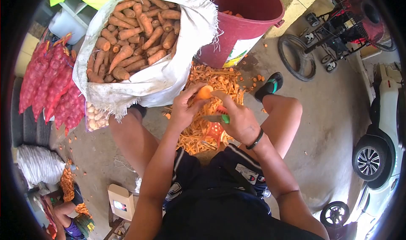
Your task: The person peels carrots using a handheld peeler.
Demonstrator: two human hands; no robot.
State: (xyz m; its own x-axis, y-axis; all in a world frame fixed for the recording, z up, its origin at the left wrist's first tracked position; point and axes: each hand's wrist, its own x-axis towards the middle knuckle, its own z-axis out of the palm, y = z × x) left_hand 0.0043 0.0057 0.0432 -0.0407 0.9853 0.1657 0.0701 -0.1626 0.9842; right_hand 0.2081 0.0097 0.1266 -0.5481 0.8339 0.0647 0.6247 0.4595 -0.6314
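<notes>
Between my knees, my left hand [186, 107] is closed on an orange carrot [204, 92], whose rounded end shows at the fingertips. My right hand [242, 120] is closed on a knife with a green handle [226, 119]; its blade points left, below the carrot. The right fingertips are near the carrot; whether they touch it I cannot tell. Beneath both hands lies a heap of orange peelings [196, 132], with a red-orange perforated object [216, 131] partly buried in it. Beyond my left hand stands an open white sack [163, 85] full of unpeeled carrots [137, 37].
A dark red bin [237, 32] holding orange pieces stands beyond the heap. Red mesh bags [50, 79] are at the left. A person's leg [63, 210] shows at lower left. Wheeled equipment [334, 32] and a white car [387, 113] are at the right.
</notes>
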